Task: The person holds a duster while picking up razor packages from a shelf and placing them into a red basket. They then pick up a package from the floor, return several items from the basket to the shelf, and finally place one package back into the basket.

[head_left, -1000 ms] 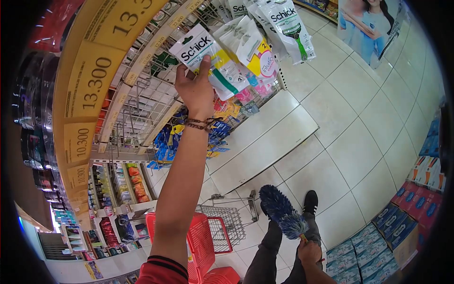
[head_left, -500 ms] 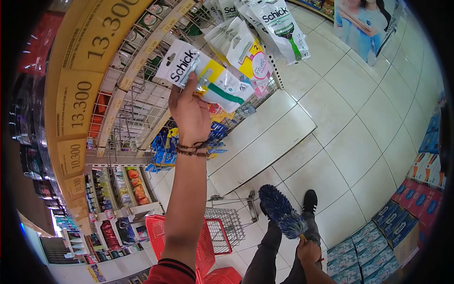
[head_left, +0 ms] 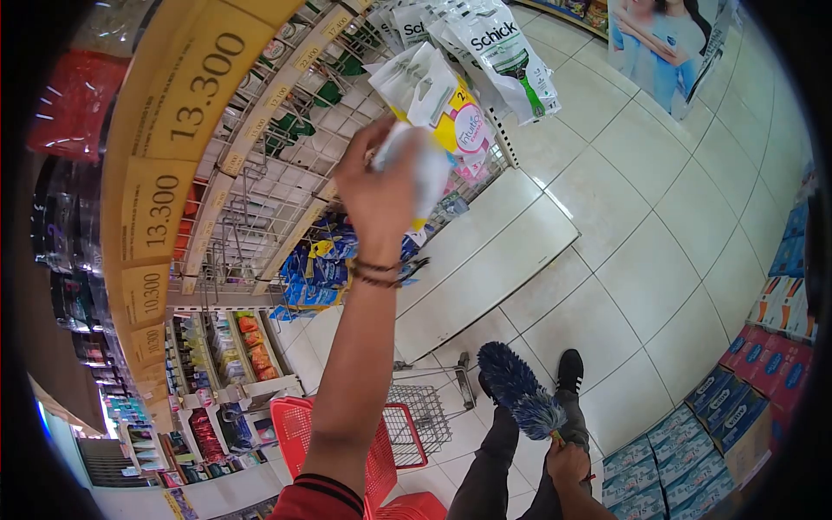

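My left hand [head_left: 374, 191], a dark bead bracelet at its wrist, is raised at the wire rack with its fingers curled round a white razor pack [head_left: 425, 178]. Motion blurs the pack, and the hand covers part of it. Just beyond hang white and yellow Intuition razor packs [head_left: 464, 121], and further right are white Schick razor packs [head_left: 516, 65]. Low down, my right hand [head_left: 568, 464] is closed on the handle of a feather duster [head_left: 520, 390]. Its dark blue, fluffy head points up and left, above my legs.
Yellow price strips [head_left: 160, 208] run along the shelf edges at left. Blue packs [head_left: 316, 269] hang below the rack [head_left: 286, 182]. Red baskets [head_left: 381, 451] and a metal cart [head_left: 420, 425] stand near my legs. Stacked boxes [head_left: 676, 468] line the right side of the tiled floor.
My left hand has moved right with the razor pack, toward the hanging packs, and the pack has turned so its printed front no longer shows. My right hand and the duster have barely moved.
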`<state>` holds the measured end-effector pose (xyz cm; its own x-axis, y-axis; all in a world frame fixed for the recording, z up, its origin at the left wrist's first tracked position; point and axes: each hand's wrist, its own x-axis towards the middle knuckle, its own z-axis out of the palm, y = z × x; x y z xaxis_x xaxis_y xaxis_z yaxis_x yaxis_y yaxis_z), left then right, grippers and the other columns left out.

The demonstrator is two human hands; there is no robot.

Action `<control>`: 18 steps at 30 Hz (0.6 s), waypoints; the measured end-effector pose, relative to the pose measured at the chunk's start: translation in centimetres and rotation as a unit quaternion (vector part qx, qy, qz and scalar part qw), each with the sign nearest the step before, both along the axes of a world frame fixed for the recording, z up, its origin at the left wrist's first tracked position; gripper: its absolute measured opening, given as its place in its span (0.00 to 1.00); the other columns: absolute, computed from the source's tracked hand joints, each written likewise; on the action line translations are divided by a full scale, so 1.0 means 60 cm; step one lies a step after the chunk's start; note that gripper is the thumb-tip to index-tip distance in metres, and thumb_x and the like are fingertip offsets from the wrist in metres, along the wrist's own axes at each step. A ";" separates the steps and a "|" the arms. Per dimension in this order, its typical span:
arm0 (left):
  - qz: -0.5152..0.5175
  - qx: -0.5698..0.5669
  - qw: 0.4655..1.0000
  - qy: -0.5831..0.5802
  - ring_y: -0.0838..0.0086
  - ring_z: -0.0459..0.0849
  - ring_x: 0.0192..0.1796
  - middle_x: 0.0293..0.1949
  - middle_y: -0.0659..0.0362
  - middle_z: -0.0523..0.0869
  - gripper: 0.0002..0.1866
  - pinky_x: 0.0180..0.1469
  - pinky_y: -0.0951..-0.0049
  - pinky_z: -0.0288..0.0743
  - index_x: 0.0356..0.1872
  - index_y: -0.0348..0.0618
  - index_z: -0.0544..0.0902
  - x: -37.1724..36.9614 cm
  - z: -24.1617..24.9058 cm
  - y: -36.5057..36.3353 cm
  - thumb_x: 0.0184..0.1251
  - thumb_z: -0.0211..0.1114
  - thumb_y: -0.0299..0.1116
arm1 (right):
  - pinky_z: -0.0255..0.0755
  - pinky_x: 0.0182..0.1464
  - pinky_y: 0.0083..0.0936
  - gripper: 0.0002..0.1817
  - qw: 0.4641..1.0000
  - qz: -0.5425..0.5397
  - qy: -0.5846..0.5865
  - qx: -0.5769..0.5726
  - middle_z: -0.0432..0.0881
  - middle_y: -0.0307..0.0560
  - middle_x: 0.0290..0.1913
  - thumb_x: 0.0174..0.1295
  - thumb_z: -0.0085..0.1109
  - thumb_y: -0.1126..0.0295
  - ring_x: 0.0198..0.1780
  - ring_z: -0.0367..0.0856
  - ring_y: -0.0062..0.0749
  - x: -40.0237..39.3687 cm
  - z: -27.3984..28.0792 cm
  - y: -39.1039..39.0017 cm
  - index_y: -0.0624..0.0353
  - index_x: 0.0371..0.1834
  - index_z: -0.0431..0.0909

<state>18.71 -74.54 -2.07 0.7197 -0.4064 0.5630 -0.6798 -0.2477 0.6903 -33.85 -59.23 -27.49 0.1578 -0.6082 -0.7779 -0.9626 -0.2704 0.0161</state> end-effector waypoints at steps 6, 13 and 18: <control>0.076 0.035 0.996 0.026 0.79 0.82 0.32 0.34 0.57 0.89 0.16 0.36 0.75 0.75 0.48 0.31 0.87 0.013 -0.026 -0.061 0.64 0.74 0.32 | 0.82 0.42 0.49 0.27 1.000 -0.015 -0.006 -0.006 0.88 0.62 0.33 0.65 0.59 0.46 0.38 0.89 0.57 0.005 0.012 -0.010 0.63 0.30 0.88; 0.003 -0.128 0.990 0.066 0.82 0.80 0.32 0.33 0.59 0.88 0.09 0.35 0.76 0.74 0.37 0.31 0.84 -0.034 0.010 -0.025 0.70 0.71 0.29 | 0.81 0.42 0.49 0.28 0.999 -0.022 -0.017 -0.018 0.87 0.62 0.32 0.64 0.60 0.44 0.38 0.89 0.58 -0.004 0.007 -0.019 0.63 0.30 0.87; 0.056 -0.184 0.976 0.103 0.79 0.85 0.41 0.42 0.57 0.90 0.11 0.43 0.76 0.78 0.49 0.31 0.86 -0.014 0.050 0.027 0.70 0.70 0.27 | 0.82 0.38 0.47 0.27 0.999 0.004 -0.023 -0.035 0.87 0.60 0.29 0.64 0.60 0.46 0.33 0.89 0.55 -0.012 0.004 -0.022 0.62 0.28 0.87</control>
<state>17.88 -72.93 0.90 0.8609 -0.1172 0.4951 -0.5006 -0.0219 0.8654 -34.57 -60.56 -27.25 0.1977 -0.6593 -0.7254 -0.9606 -0.2778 -0.0093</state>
